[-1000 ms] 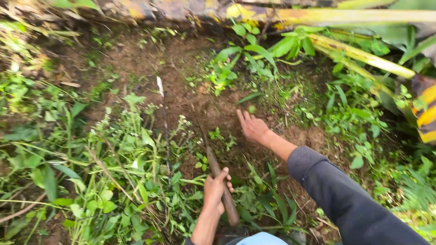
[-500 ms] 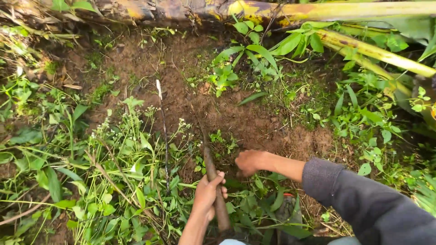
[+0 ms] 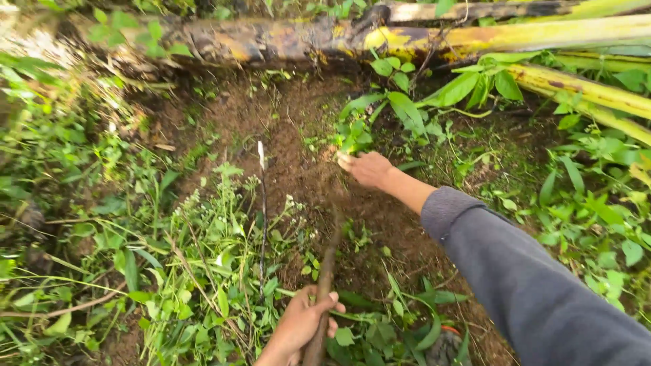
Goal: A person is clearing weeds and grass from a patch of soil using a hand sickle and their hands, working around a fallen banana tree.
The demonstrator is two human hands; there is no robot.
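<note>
left hand (image 3: 303, 325): fingers wrapped round wooden handle (image 3: 324, 285), low over soil (image 3: 291, 156) | right hand (image 3: 366, 168): fingers together, reaching into leafy weed (image 3: 359, 129); grip unclear | weed: likely light, soft, tears easily; best held at stem base | handle: stiff

Two bare hands show: the left hand (image 3: 304, 324) at six o'clock and the right hand (image 3: 367, 169) near the centre. One thin brown wooden tool handle (image 3: 327, 271) rises from six o'clock. One grey long sleeve (image 3: 529, 285) lies at four o'clock. Three yellow-green fallen banana stalks (image 3: 569, 83) lie from twelve to two o'clock.
</note>
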